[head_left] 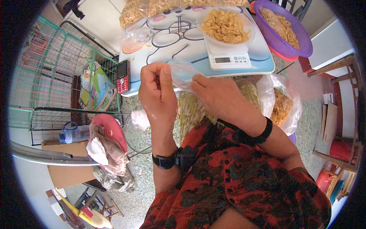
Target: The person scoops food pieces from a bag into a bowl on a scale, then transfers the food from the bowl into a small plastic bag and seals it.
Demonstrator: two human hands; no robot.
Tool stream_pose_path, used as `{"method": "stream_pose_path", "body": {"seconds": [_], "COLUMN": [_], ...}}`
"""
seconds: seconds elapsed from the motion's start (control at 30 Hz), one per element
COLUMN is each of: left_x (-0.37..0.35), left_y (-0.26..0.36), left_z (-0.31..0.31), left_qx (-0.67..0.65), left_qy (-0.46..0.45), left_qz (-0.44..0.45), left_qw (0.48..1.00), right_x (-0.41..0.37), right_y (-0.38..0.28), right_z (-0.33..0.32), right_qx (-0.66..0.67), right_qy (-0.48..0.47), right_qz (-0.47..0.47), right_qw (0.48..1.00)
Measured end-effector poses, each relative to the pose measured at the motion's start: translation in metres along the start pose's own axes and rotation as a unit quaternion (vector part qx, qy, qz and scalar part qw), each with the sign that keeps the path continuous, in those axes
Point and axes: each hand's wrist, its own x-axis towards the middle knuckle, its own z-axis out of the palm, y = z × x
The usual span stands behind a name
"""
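Centrally, the left hand (158, 89) pinches the edge of a clear plastic bag (182, 73) between thumb and curled fingers; the right hand (221, 96) grips the bag's other side; the bag lies mid-frame, just below the upper centre, before the table (167, 57); a white scale (229, 61) sits at upper right of centre, bearing a bowl (250, 39) of yellowish flakes (225, 26); filled bags (164, 5) line the top edge; a purple basin (307, 49) stands at upper right.
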Motion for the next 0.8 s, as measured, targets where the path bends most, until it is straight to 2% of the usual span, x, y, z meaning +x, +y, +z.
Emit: {"method": "stream_pose_path", "body": {"seconds": [0.13, 0.23, 0.33, 0.43, 0.53, 0.57, 0.63, 0.67, 0.77, 0.8], "left_x": [0.004, 0.003, -0.001, -0.004, -0.004, -0.004, -0.002, -0.001, -0.005, -0.006], "left_y": [0.003, 0.008, 0.017, 0.019, 0.024, 0.022, 0.017, 0.014, 0.01, 0.011], "left_z": [0.001, 0.003, -0.002, -0.004, -0.006, -0.007, -0.01, -0.008, -0.022, -0.023], "left_qx": [-0.006, -0.026, 0.042, 0.014, 0.029, 0.006, -0.039, -0.111, -0.037, -0.016], "left_qy": [-0.017, -0.028, -0.087, -0.13, -0.121, -0.092, -0.035, 0.004, -0.008, -0.016], "left_qz": [-0.01, -0.063, -0.098, -0.096, -0.083, -0.072, -0.05, -0.042, -0.069, -0.066], "left_qw": [1.0, 0.997, 0.99, 0.987, 0.989, 0.993, 0.997, 0.993, 0.997, 0.998], "right_x": [0.003, 0.005, 0.008, 0.01, 0.012, 0.013, 0.015, 0.015, 0.019, 0.021], "right_y": [0.001, -0.001, -0.003, -0.003, -0.006, -0.007, -0.008, -0.008, -0.008, -0.01], "right_z": [0.0, 0.002, 0.004, 0.009, 0.009, 0.007, 0.002, 0.001, -0.001, -0.004], "right_qx": [-0.005, -0.012, -0.031, -0.048, -0.026, -0.013, 0.044, 0.073, 0.285, 0.386], "right_qy": [0.011, 0.035, 0.071, 0.093, 0.07, 0.056, 0.038, 0.029, 0.124, 0.094], "right_qz": [-0.006, 0.01, 0.026, 0.034, 0.058, 0.069, 0.098, 0.112, 0.101, 0.133], "right_qw": [1.0, 0.999, 0.997, 0.994, 0.996, 0.996, 0.994, 0.991, 0.945, 0.908]}}
